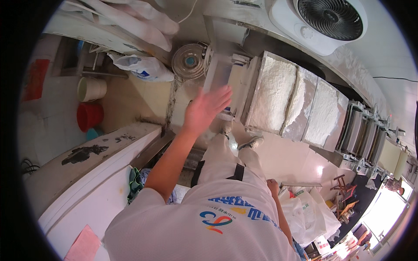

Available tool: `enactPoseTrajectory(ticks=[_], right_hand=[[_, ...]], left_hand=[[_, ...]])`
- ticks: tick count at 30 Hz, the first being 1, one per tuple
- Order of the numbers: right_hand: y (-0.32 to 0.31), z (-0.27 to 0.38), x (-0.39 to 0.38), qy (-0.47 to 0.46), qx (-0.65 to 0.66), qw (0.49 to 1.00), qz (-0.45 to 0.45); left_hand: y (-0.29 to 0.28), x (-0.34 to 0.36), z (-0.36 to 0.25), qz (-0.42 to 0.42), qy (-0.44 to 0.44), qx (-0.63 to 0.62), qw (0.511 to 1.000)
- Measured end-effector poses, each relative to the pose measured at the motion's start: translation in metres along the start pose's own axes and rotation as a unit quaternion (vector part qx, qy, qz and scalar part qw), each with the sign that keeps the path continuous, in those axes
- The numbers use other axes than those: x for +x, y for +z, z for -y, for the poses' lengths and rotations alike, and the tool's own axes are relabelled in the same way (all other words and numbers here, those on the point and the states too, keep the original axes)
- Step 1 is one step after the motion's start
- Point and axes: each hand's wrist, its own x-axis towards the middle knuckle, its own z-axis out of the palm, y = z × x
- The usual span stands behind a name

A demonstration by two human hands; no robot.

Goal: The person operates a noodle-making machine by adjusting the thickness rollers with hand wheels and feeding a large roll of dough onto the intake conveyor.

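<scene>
My left hand (206, 107) is stretched forward with its fingers extended and nothing in it. It hovers at the end of a long metal machine, just in front of a pale, dusty panel (219, 71); I cannot tell whether it touches. Low by my right hip hangs my right hand (273, 186), small in view, its fingers curled and no object showing in them. Metal plates (274, 93) thickly coated with white powder run along the machine to the right of my left hand. Beyond them stands a row of metal rollers (363, 132).
A white fan (320, 26) sits at the far right. Left of the machine are a round clear lid-like object (190, 61), a white plastic bag (143, 67), a cream bucket (92, 89) and a red bucket (89, 116). White sacks (307, 217) stand at my right.
</scene>
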Motion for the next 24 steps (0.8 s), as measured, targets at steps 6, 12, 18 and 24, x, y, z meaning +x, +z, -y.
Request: enactPoseTrajectory(ticks=[6,12,18,24], right_hand=[[0.011,-0.016,0.014,0.009,0.017,1.000,-0.002],[0.013,-0.012,0.002,-0.001,0.047,0.998,-0.032],[0.008,-0.030,-0.014,0.042,0.115,0.990,-0.075],[0.018,-0.070,-0.031,0.116,0.120,0.983,-0.075]], left_hand=[[0.137,-0.027,-0.069,0.178,0.100,-0.140,0.969],[0.160,-0.023,-0.059,0.154,0.098,-0.044,0.982],[0.159,-0.029,0.001,-0.081,-0.040,0.261,0.961],[0.182,-0.041,0.118,0.027,-0.175,0.402,0.898]])
